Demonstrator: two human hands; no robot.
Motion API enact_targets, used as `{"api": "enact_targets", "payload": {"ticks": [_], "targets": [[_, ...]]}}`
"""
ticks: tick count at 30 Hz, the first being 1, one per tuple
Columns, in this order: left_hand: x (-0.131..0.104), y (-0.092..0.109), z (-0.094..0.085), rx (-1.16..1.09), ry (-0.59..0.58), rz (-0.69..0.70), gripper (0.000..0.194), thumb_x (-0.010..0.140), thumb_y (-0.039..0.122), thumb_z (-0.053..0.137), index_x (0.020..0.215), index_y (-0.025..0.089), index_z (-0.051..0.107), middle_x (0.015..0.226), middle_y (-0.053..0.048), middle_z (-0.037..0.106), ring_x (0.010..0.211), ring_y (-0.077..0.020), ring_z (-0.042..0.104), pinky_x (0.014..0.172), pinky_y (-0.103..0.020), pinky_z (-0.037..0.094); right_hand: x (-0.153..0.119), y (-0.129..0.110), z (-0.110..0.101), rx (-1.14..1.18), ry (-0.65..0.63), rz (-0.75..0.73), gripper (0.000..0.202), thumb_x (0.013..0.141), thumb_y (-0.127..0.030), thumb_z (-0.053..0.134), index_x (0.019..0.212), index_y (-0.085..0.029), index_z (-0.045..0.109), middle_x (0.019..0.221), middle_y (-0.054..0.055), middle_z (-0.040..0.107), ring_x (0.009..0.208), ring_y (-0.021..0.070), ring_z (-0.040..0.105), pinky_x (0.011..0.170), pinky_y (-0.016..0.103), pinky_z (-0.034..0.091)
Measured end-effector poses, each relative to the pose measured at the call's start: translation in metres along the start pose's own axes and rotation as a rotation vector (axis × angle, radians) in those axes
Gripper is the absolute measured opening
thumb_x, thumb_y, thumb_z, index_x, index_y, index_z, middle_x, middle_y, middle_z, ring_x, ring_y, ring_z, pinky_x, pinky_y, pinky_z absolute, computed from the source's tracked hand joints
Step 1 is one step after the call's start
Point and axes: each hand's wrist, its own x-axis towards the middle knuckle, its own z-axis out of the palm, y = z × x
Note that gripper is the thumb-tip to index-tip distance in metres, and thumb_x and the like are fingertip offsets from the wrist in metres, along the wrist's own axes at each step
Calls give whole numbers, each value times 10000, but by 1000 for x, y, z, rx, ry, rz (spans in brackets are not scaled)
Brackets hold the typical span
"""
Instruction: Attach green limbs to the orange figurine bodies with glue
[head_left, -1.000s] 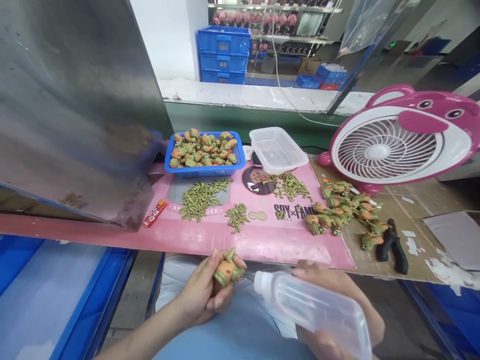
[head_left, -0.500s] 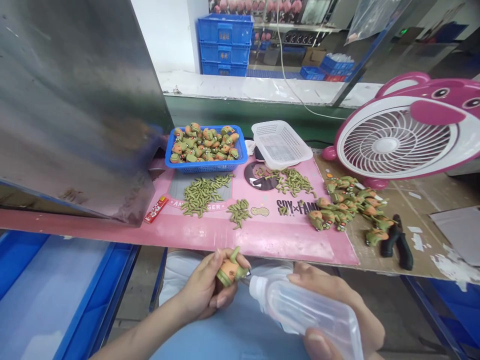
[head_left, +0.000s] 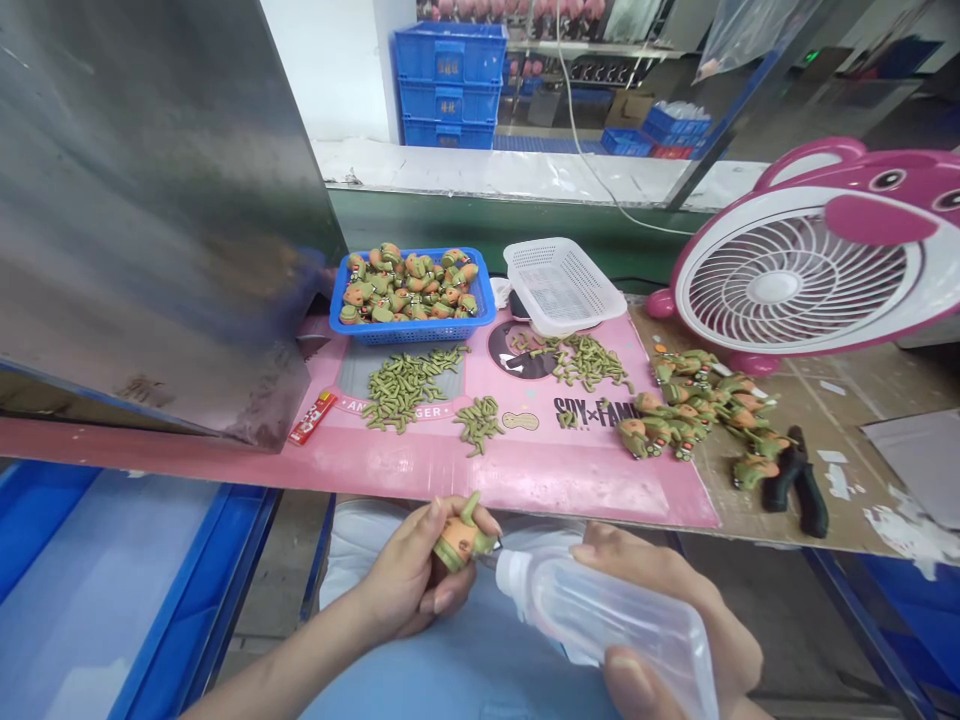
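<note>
Bottle nozzle closer to figure than a second ago, now touching; both hands low in lap below bench edge.
Left hand (head_left: pixel 409 580) fingers wrapped round small orange-green toy figure (head_left: pixel 461 540), green piece sticking up. Right hand (head_left: pixel 675 620) fingers gripping clear squeeze bottle (head_left: pixel 600 620), tilted, nozzle at figure's side. On bench (head_left: pixel 420 470): pink mat, blue basket (head_left: pixel 411 330) full of figures, white basket (head_left: pixel 562 285), loose green pieces (head_left: pixel 405 385), finished figures (head_left: pixel 697 410) near pliers (head_left: pixel 799 480), pink fan (head_left: pixel 810 270) far right.
</note>
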Motion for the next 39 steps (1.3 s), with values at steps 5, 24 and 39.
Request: {"api": "enact_targets", "payload": {"ticks": [5,24,39], "targets": [[0,1,0,-8,-2,1,414,846,485,415,822,148,652,313,116,287,242,-26,105,276,-122,170,-1,0,1,6,17,19,223,840,-305,463,968,-139,542,568,8,505,460,135,492,418,263,446],[0,-1,-1,-9,23,-5,408,813,508,462,826,151,659,322,114,301,247,-22,108,278,-120,171,-1,-1,-3,-64,19,12,197,861,-283,458,962,-135,542,623,29,546,566,152,567,472,257,472],[1,0,0,26,24,-20,410,837,507,414,767,154,609,315,118,291,246,-30,95,279,-132,157,2,-2,-3,-64,6,17,177,871,-285,432,925,-145,527,586,15,523,487,133,526,433,255,450]]}}
